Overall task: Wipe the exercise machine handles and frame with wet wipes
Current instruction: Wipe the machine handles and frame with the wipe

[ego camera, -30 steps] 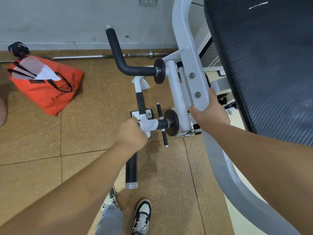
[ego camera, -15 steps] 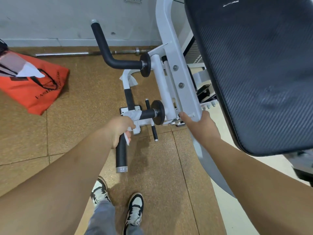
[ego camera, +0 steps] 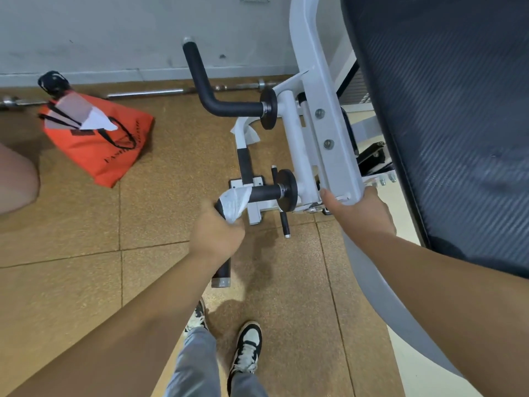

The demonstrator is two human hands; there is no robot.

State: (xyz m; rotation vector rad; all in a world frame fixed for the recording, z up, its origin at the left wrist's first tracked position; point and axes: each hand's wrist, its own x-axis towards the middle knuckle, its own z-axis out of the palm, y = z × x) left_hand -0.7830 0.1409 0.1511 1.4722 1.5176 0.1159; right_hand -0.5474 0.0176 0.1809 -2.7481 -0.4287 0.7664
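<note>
Floor (ego camera: 71,282): brown tiles, grey wall (ego camera: 100,30) along the far edge.
Barbell (ego camera: 148,93): flat on the floor at the far edge, against the wall.
Bag (ego camera: 97,138): orange, lying on the floor towards the far left corner, well apart from the machine.
Frame (ego camera: 323,110): white, rising from the floor's right side; black pad (ego camera: 443,124) just right of it.
Upper handle (ego camera: 206,87): black, bent, bare.
Lower handle (ego camera: 263,191): black, bent, projecting left from the frame, free end pointing towards the near edge.
Wipe (ego camera: 233,203): white, wrapped over the bend of the lower handle, lower end tucked into the left hand.
Left hand (ego camera: 217,234): fingers curled round the lower handle just below the bend, gripping the wipe against the bar.
Right hand (ego camera: 360,216): clasping the frame's lower end, thumb across the front face, fingers wrapped behind.
Shoes (ego camera: 246,351): black and white, on the floor at the near edge.
</note>
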